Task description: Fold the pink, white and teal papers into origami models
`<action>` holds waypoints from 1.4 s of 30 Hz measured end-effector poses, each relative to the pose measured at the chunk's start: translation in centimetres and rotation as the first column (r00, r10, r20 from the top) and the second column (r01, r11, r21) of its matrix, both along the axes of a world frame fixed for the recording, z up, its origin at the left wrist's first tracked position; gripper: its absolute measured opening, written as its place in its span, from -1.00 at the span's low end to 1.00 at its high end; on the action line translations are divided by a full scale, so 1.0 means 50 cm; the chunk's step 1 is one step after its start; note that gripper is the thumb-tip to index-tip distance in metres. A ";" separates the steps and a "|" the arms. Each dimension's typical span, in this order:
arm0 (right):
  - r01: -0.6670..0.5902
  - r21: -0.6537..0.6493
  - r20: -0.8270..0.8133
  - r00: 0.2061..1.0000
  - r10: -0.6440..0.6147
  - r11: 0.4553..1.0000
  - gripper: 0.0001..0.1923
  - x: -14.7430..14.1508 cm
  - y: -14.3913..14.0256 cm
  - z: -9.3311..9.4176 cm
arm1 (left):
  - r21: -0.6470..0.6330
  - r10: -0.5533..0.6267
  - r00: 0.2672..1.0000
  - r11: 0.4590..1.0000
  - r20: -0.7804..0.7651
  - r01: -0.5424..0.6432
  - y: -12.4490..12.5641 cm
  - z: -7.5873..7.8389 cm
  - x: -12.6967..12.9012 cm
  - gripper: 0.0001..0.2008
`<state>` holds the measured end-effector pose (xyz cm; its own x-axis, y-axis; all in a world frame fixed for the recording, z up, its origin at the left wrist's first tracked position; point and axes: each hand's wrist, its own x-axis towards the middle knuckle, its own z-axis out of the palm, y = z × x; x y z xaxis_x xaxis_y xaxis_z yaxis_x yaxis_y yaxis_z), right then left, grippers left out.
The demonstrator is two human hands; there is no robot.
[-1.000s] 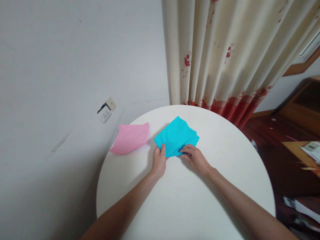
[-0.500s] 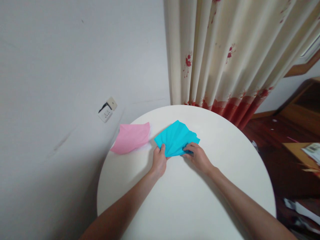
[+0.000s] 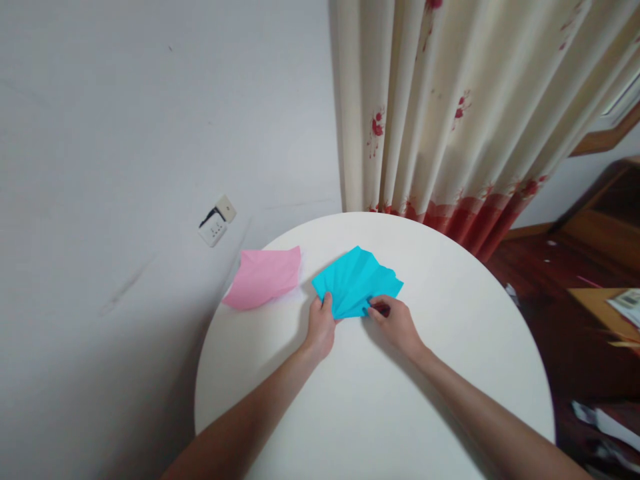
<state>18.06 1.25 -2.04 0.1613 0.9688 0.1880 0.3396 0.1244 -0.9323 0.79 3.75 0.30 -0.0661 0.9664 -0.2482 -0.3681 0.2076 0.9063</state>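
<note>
A sheet of bright blue paper point(image 3: 353, 280), creased into fan-like folds, is held just over the white table. My left hand point(image 3: 321, 327) grips its lower left corner, thumb on top and the other fingers hidden beneath. At the lower right edge of the sheet, my right hand point(image 3: 395, 323) has its thumb and forefinger closed in a pinch on the paper. To the left lies a pink sheet of paper point(image 3: 265, 277), with white paper partly showing under its right side; neither hand touches it.
The round white table point(image 3: 360, 413) stands against a pale wall point(image 3: 150, 120) with a socket point(image 3: 213, 229). A cream and red curtain point(image 3: 440, 133) hangs behind it. On the right, a wooden surface point(image 3: 600, 303) with papers stands over the dark red floor.
My right thumb and forefinger have drawn together at the blue paper's lower edge, and the hand has shifted slightly down. My left hand keeps its hold; the view has moved a little.
</note>
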 end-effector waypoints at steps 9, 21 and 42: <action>0.020 -0.128 -0.372 0.926 -0.067 0.992 -0.75 -0.026 -0.010 0.001 | -0.085 0.054 0.993 0.995 0.109 -0.045 -0.007 0.005 0.007 -0.78; -0.087 -0.167 -0.504 0.863 -0.010 0.982 -0.66 -0.027 -0.010 0.026 | -0.050 0.070 0.989 0.997 0.128 -0.064 -0.003 -0.004 0.004 -0.74; 0.003 0.287 -0.151 0.988 0.042 0.958 -0.82 -0.014 -0.031 0.057 | 0.200 0.156 0.978 0.972 -0.141 -0.126 0.037 0.030 -0.042 -0.61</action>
